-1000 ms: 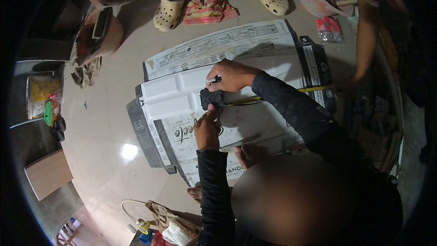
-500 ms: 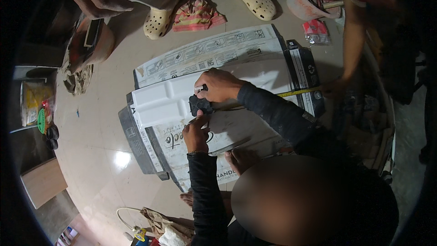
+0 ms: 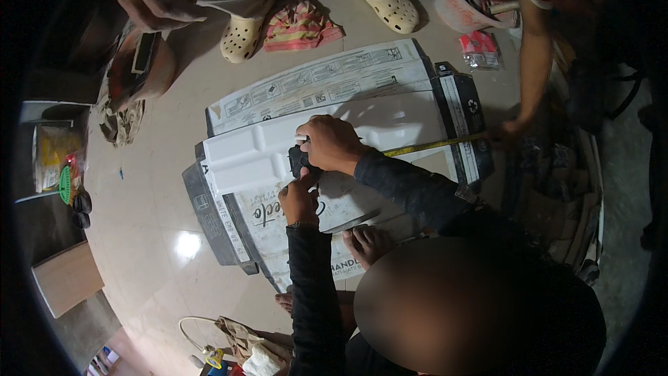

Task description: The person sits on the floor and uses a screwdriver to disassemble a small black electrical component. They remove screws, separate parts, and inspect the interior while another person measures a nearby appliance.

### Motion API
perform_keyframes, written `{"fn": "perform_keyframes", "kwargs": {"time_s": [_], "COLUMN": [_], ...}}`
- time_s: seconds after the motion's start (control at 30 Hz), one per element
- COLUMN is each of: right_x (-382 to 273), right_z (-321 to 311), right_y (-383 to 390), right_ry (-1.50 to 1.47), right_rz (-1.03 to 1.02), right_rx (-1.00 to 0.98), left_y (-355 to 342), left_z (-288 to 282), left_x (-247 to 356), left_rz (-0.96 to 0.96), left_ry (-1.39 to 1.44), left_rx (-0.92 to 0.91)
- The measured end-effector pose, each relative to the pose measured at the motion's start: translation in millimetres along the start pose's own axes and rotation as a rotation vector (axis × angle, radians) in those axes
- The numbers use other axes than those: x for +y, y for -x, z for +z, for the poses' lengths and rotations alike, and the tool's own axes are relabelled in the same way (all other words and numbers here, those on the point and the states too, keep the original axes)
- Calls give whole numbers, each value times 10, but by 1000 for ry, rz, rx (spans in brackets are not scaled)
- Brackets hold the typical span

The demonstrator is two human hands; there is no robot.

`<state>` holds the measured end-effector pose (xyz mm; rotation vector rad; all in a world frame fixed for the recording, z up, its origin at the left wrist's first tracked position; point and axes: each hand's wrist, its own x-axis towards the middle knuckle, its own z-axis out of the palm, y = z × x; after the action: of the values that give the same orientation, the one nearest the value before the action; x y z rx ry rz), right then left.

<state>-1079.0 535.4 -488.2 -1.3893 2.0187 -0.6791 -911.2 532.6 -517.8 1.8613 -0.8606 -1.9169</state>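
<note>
- Inspecting remotely, I find the white panel (image 3: 240,158) lying on the flattened carton (image 3: 362,66), extending to its left edge.
- Left hand (image 3: 299,202): one digit touching the black case (image 3: 298,159), located left of the carton's middle; whether the fingers pinch it, I cannot tell.
- Right hand (image 3: 330,141): fingers curled round a small white item (image 3: 301,138).
- Yellow measuring tape (image 3: 431,145): extended to the carton's right edge, near a co-worker's hand (image 3: 511,132).
</note>
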Motion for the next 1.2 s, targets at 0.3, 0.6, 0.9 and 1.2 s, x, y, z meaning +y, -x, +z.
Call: {"fn": "perform_keyframes", "kwargs": {"time_s": [0.3,0.6,0.9,1.2], "right_x": [49,22,117,97], "right_z": [-214,-261,-286,-166], "right_y": [-258,-287,-396,-407], "right_ry": [-69,23,-96,-8], "right_rz": [-158,-176,-59,72], "right_rx": [-195,-256,-328,-234], "left_y": [-111,-95,-81,-33], "left_z": [11,112,94,54], "left_x": [68,73,66,86], "left_rz": [-128,-18,25,-13], "left_ry": [84,22,-43,30], "left_rx": [33,93,84,5]}}
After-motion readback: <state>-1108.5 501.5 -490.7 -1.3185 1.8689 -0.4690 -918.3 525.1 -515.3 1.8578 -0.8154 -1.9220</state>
